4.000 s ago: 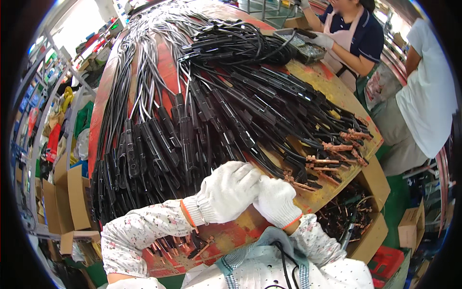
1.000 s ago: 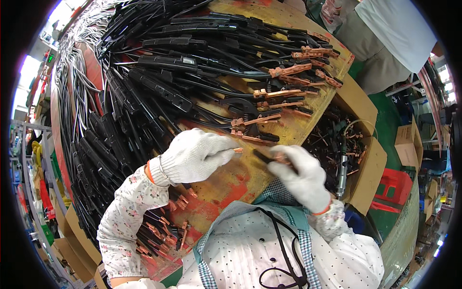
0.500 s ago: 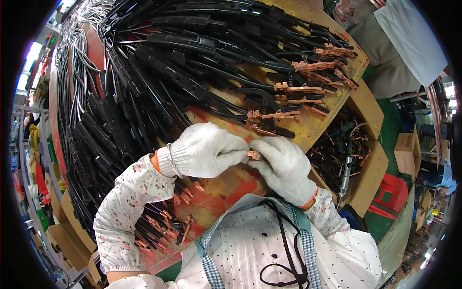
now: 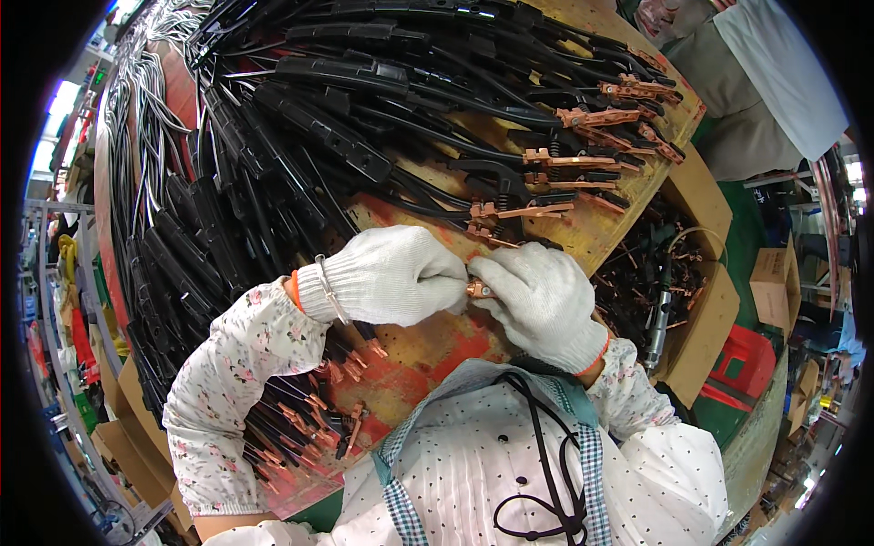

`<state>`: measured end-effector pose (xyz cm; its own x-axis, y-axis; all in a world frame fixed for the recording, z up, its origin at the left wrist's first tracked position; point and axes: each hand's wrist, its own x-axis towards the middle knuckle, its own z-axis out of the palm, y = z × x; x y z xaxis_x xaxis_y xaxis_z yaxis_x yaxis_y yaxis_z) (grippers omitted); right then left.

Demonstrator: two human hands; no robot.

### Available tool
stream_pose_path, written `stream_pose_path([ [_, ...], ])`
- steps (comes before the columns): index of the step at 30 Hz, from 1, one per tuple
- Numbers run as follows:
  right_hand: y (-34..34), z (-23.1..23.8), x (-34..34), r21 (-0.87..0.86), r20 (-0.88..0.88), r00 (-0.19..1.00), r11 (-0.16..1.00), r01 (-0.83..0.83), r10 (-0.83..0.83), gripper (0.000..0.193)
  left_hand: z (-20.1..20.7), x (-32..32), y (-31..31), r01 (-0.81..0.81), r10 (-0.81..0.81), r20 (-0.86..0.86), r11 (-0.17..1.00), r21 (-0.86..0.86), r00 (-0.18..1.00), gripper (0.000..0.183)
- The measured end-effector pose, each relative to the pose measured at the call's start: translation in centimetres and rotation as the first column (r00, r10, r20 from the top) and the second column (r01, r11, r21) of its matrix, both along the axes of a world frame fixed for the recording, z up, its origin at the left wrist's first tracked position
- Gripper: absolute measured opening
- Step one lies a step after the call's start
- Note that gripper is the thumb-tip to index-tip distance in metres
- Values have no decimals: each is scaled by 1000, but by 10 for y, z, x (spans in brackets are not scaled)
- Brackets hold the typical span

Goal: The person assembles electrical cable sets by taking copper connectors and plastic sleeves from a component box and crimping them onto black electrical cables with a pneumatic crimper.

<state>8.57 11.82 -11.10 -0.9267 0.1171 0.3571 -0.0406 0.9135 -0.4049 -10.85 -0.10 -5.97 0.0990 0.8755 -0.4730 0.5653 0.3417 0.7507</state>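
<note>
Both my hands wear white knit gloves and meet just in front of my chest. My left hand (image 4: 401,278) and my right hand (image 4: 542,300) pinch a small copper clamp piece (image 4: 479,289) between their fingertips. Just beyond them, copper clamps with black cables (image 4: 523,209) lie in a row on the worn wooden worktable (image 4: 628,218). A large mass of black cables and black clamp handles (image 4: 300,136) covers the table's far and left part. More copper-tipped cable ends (image 4: 319,428) lie under my left forearm.
A cardboard box (image 4: 701,300) holding black and copper parts and a metal tool (image 4: 657,318) sits at the table's right side. Another person in light clothing (image 4: 756,82) stands at the upper right. A red crate (image 4: 746,373) and cartons sit on the green floor.
Four seconds ago my hands were clasped together lower down. One second ago they were apart, each holding a part; they have since come together on the small copper piece.
</note>
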Motion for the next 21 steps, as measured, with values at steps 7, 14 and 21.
stream_pose_path([
  [7, -1, -4, 0, -94, -11, 998, 994, -61, 61, 33, -2, -2, -4, -23, 24, 24, 999, -27, 999, 21],
  [14, -4, 0, -5, -16, 18, 998, 998, -60, 60, 31, 1, -3, 3, -3, 9, 32, 985, -174, 999, 24],
  [21, -7, 0, -9, -20, 20, 998, 998, -60, 60, 31, 2, -6, 1, 88, -87, 12, 988, -127, 996, 26],
])
